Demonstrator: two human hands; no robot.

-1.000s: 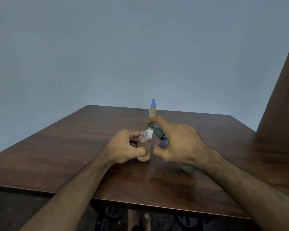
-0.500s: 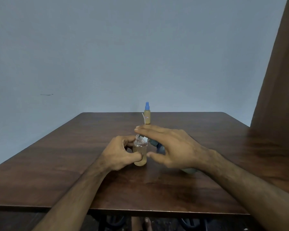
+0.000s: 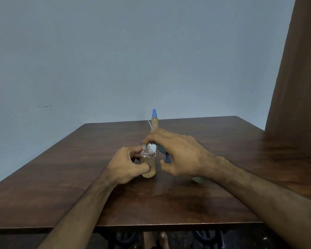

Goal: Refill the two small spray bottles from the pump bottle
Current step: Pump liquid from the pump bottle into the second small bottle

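Note:
A small clear spray bottle (image 3: 148,163), capless and partly full of amber liquid, stands upright on the wooden table (image 3: 79,177). My left hand (image 3: 127,165) grips its body. My right hand (image 3: 180,156) holds the tilted pump bottle (image 3: 162,151), its teal-blue pump head angled toward the small bottle's threaded neck, my forefinger lying over the pump top. Most of the pump bottle is hidden under my hand; its pale base (image 3: 198,179) shows below my wrist. The second small spray bottle (image 3: 154,123), blue-capped and filled with amber liquid, stands farther back.
A loose white tube (image 3: 150,125) leans beside the far bottle. A brown curtain (image 3: 294,78) hangs at the right, meeting the table's right side. The table's near edge (image 3: 151,226) runs just below my forearms, with dark metal legs under it.
The view has tilted up slightly. My right hand has brought the pump head lower and closer to the open neck of the small bottle. My left hand keeps its hold.

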